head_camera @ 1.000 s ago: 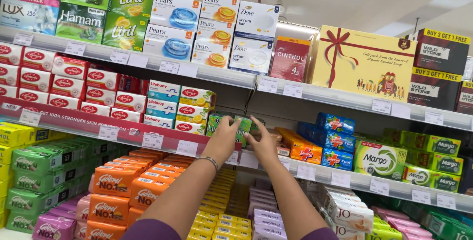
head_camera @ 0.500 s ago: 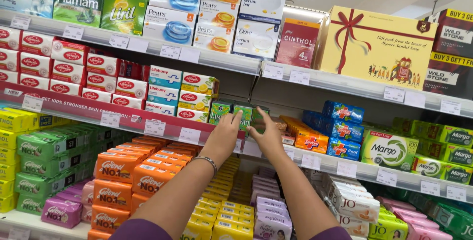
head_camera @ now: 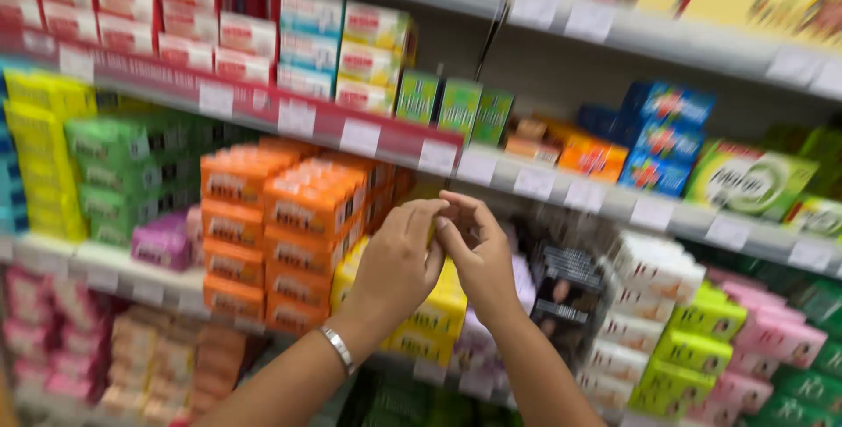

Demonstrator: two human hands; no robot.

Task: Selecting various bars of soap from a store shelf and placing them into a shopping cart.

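Yellow boxes (head_camera: 443, 304) sat stacked in the middle of the frame, on the lower shelf, right behind the two hands. The left hand (head_camera: 395, 265) and the right hand (head_camera: 481, 256) were held up in front of that stack, touching each other at the fingertips. The fingers were bent in and close together, not spread wide. I could not tell if they pinched something small between them, because the picture was blurry. It looked like the hands were busy with each other and not on any box. To take a box, the fingers would have to open first. A silver bracelet (head_camera: 338, 350) was on the left wrist. Orange boxes (head_camera: 289, 208) filled the shelf just left of the hands. Dark packs (head_camera: 561, 291) and white boxes (head_camera: 649, 278) stood to the right. Above, three small green boxes (head_camera: 460, 107) stood upright on the upper shelf (head_camera: 360, 138) with its price tags, and blue boxes (head_camera: 662, 142) were stacked farther right.
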